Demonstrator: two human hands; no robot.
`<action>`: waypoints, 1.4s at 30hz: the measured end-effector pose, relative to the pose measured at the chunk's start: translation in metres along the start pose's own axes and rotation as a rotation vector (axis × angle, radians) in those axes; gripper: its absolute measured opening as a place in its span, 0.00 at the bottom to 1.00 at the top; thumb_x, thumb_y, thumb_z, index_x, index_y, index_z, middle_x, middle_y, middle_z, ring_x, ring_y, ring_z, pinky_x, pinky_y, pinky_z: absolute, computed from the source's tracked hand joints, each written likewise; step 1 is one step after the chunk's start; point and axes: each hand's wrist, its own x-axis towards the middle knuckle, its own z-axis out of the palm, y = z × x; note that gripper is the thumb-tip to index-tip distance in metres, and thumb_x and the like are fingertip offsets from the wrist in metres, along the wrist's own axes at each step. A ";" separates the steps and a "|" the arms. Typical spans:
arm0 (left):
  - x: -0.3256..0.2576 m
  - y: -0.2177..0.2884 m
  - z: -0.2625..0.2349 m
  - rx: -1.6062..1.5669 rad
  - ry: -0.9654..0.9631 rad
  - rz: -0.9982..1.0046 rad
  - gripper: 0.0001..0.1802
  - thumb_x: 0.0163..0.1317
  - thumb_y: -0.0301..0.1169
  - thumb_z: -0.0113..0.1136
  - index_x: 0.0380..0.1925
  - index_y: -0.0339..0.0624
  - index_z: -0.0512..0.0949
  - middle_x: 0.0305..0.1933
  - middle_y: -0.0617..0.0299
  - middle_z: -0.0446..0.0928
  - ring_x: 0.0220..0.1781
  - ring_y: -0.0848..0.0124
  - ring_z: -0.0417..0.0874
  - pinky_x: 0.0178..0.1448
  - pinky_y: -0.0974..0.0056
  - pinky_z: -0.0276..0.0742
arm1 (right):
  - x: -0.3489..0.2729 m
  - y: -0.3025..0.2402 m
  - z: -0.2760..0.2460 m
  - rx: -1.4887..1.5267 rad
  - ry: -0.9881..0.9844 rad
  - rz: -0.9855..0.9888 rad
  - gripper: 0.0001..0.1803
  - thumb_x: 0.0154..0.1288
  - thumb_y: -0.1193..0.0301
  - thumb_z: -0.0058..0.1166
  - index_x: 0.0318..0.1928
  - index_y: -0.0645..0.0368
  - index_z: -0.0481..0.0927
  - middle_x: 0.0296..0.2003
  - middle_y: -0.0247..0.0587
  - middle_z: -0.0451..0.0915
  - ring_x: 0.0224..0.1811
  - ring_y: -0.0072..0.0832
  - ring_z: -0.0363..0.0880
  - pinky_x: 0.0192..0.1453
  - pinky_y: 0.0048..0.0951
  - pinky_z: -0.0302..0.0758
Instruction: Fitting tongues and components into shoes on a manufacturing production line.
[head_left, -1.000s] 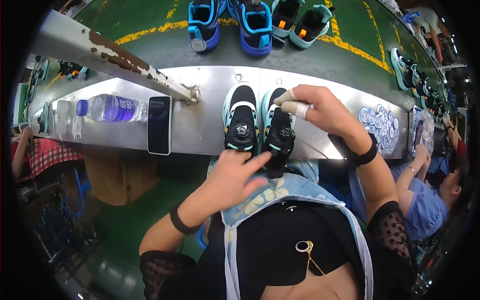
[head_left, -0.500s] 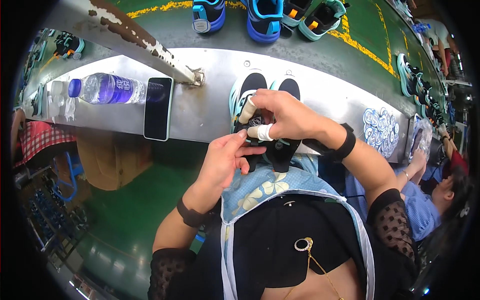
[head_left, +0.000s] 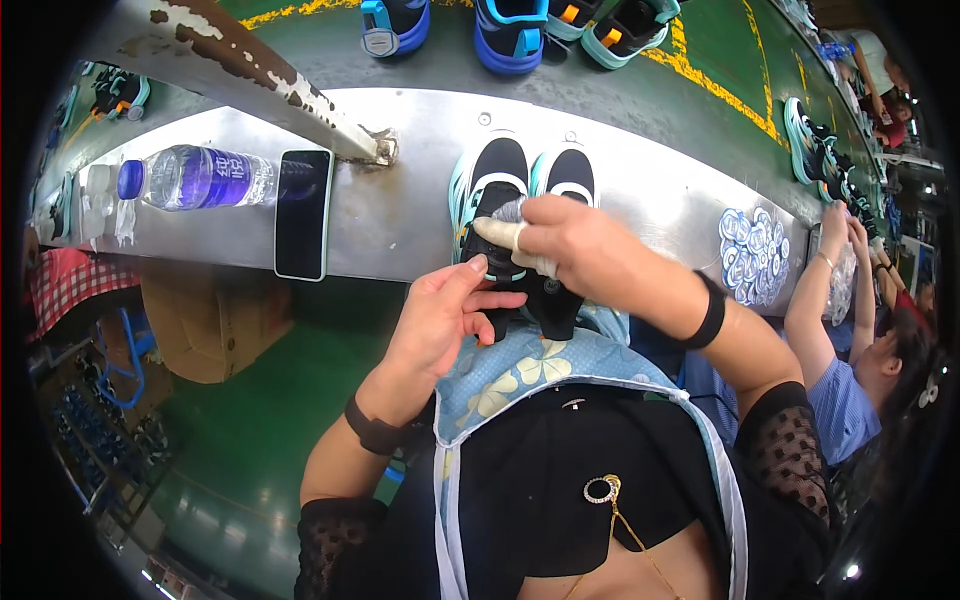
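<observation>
Two black-and-white sneakers with mint-green soles stand side by side on the metal bench, toes pointing away from me. My left hand has its thumb and fingers closed at the opening of the left sneaker, by its black tongue. Over the same sneaker's tongue is my right hand, its fingers bent and pressed together, with pale covers on some fingertips. A small grey crumpled thing shows beside those fingers; its kind is unclear. The right sneaker is partly hidden behind my right hand.
Left on the bench are a phone and a water bottle; at right lies a pile of round blue-and-white tags. A chipped metal post rises nearby. More shoes stand beyond. A co-worker sits at right.
My right hand has turned over and its fingers have closed down onto the sneaker's tongue, where the grey thing now shows. My left hand has barely moved.
</observation>
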 end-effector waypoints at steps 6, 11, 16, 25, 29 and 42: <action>-0.007 0.000 0.005 0.095 -0.043 0.074 0.21 0.75 0.40 0.48 0.47 0.28 0.73 0.44 0.53 0.76 0.45 0.60 0.86 0.28 0.66 0.78 | -0.013 -0.001 0.010 -0.248 0.126 -0.102 0.38 0.50 0.84 0.53 0.67 0.59 0.70 0.52 0.48 0.77 0.58 0.47 0.74 0.61 0.40 0.71; -0.031 0.007 0.014 1.283 -0.129 0.709 0.21 0.65 0.38 0.58 0.56 0.42 0.77 0.46 0.50 0.77 0.47 0.57 0.79 0.49 0.53 0.74 | 0.005 0.056 -0.071 -0.047 0.209 0.171 0.30 0.61 0.74 0.61 0.65 0.46 0.73 0.47 0.50 0.81 0.48 0.46 0.80 0.53 0.41 0.76; -0.013 -0.022 0.031 1.791 -0.142 0.970 0.23 0.62 0.46 0.61 0.56 0.54 0.80 0.41 0.48 0.76 0.49 0.54 0.75 0.52 0.47 0.65 | 0.077 0.125 -0.152 -0.712 0.375 0.501 0.38 0.62 0.55 0.61 0.71 0.41 0.63 0.41 0.60 0.79 0.44 0.52 0.80 0.51 0.45 0.76; 0.016 0.054 0.060 1.377 -0.146 0.868 0.17 0.69 0.40 0.49 0.29 0.42 0.82 0.22 0.55 0.77 0.28 0.61 0.78 0.40 0.57 0.71 | 0.015 0.184 -0.144 -0.568 0.451 0.464 0.18 0.55 0.63 0.62 0.48 0.48 0.78 0.35 0.48 0.82 0.41 0.47 0.82 0.44 0.47 0.77; 0.061 0.089 0.091 0.911 -0.331 0.658 0.21 0.73 0.42 0.42 0.35 0.40 0.81 0.26 0.53 0.78 0.29 0.60 0.78 0.35 0.60 0.71 | -0.083 0.181 -0.154 -0.537 0.404 0.475 0.19 0.52 0.69 0.61 0.47 0.54 0.79 0.35 0.50 0.80 0.41 0.49 0.79 0.44 0.46 0.76; 0.174 0.118 0.160 1.419 -0.184 0.890 0.18 0.70 0.42 0.45 0.33 0.43 0.81 0.30 0.44 0.79 0.36 0.46 0.80 0.39 0.49 0.74 | -0.176 0.091 -0.064 -0.483 0.474 0.536 0.15 0.41 0.74 0.64 0.35 0.53 0.78 0.25 0.42 0.71 0.32 0.45 0.73 0.35 0.44 0.70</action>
